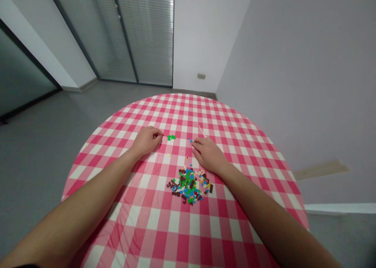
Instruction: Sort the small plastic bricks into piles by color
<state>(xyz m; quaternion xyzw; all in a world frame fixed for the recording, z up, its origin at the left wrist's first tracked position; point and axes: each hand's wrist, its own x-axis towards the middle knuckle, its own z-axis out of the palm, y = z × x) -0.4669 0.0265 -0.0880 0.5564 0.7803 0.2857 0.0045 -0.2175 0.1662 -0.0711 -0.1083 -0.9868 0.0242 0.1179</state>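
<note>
On the left of the table, my left hand (149,139) rests with its fingers curled into a pinch. What lies between those fingertips, if anything, is too small to name. Just right of it is a small cluster of green building bricks (171,137). Across from that, my right hand (209,153) has its fingertips closed at a tiny blue building brick (191,141), with another blue bit just beyond. Nearer to me, between my forearms, lies a loose pile of small building bricks (189,185) in brown, green, blue, yellow and red.
A red-and-white checked cloth covers the round table (141,225). A thin whitish strip (201,129) lies beyond my right hand. A pale yellow piece (168,155) sits apart from the pile. Glass doors (141,37) and a grey wall (308,76) stand past the table.
</note>
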